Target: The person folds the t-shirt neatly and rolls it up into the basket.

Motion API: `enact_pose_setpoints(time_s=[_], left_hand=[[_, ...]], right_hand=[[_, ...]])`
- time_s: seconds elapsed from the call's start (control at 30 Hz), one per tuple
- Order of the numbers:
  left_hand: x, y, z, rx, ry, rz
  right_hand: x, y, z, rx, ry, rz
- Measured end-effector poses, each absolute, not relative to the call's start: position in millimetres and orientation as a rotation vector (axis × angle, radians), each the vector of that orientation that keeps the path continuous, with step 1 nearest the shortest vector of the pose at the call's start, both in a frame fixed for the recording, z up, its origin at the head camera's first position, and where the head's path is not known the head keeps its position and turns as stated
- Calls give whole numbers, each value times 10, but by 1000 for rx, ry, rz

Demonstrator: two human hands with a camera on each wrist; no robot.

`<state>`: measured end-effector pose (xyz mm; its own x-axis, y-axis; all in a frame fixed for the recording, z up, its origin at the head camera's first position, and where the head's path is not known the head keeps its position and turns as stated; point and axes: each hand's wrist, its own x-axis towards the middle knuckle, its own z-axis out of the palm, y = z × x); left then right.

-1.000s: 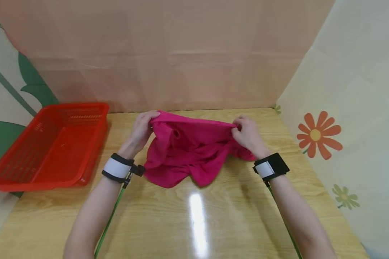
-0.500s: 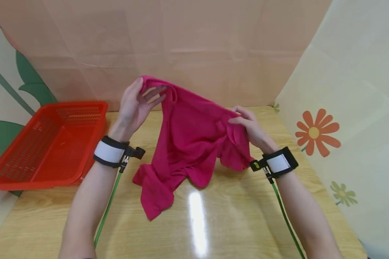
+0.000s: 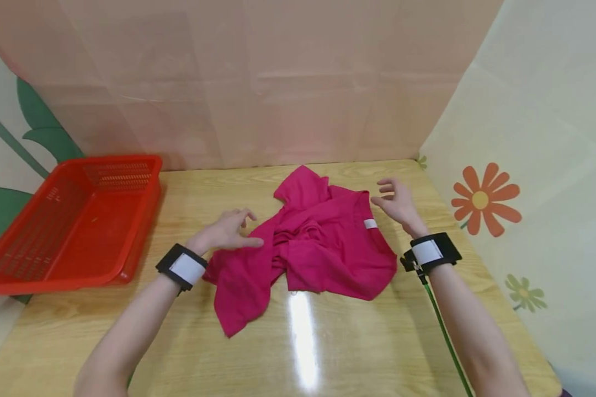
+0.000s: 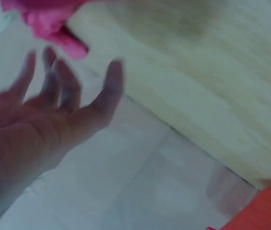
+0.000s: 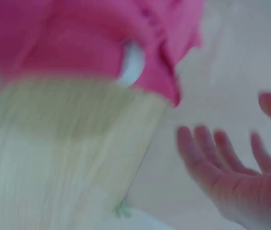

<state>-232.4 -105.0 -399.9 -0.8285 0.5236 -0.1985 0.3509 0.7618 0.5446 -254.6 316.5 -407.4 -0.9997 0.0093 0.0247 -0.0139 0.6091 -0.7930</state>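
Pink garment [image 3: 340,259] lay rumpled mid-frame

It sprawled on the wooden surface [image 3: 367,347], its upper tip close to the far edge, where a peach backdrop [image 3: 303,82] rose. Exposed wood stretched below the cloth to the bottom of the frame, and more ran rightward to the edge slanting toward the lower right corner. The left hand [image 3: 228,230], fingers relaxed and gripping nothing, was at the garment's left side; whether its thumb touched the cloth could not be told. The right hand [image 3: 399,204], also loosely spread, was just right of the collar with its white label [image 3: 370,224]. At left stood a red basket [image 3: 144,220], slots in its sides, a small pale mark on its floor.
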Motion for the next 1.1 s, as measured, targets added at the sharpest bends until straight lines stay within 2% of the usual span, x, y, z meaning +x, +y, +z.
enact_pose_setpoints(time_s=[0.17, 0.3, 0.6, 0.77, 0.97, 1.1], left_hand=[[-2251, -1107, -4068, 622, 2449, 494], [-2272, -1164, -4080, 636, 2405, 514], [-2382, -1422, -4170, 562, 2657, 894], [-2332, -1476, -4191, 541, 2857, 992], [-2076, -1484, -4202, 677, 2896, 670], [-1930, -1477, -4239, 621, 2791, 394]], right_hand=[[-2523, 3268, -4189, -11, -3301, 995], [-2549, 3258, -4304, -22, -3488, 902], [-2680, 3368, -4609, 225, -3293, 865], [-2639, 3423, -4661, 194, -3184, 861], [-2406, 3374, -4539, -32, -3294, 708], [-2281, 3345, -4507, -78, -3386, 589]])
